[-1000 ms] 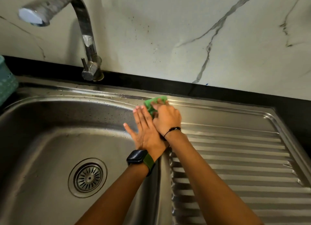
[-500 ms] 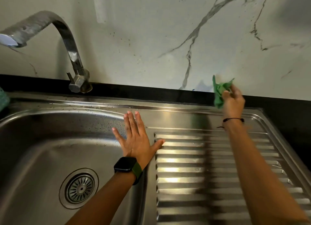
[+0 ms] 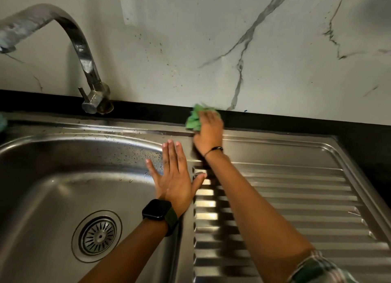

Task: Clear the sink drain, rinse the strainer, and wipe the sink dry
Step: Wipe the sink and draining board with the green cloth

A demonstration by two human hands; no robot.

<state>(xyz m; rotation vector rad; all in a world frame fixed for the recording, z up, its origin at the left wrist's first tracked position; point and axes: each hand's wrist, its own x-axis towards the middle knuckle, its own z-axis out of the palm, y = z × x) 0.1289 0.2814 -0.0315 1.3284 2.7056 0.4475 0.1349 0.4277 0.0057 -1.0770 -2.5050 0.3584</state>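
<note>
Right hand (image 3: 208,132): fingers curled around crumpled green cloth (image 3: 193,119), pressed on the back rim of the stainless steel sink (image 3: 63,176).
Left hand (image 3: 175,176): fingers spread flat on the sink's right edge.
Round metal strainer (image 3: 98,236): seated in the sink floor.

No readable text shows anywhere. The smartwatch (image 3: 157,209) face is dark, and the faucet (image 3: 84,56) bears no legible brand.

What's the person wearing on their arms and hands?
The left hand is bare, with a black square smartwatch on a dark green strap at the wrist. The right hand is bare, with a thin black wristband. A plaid sleeve shows far up the right arm.
</note>
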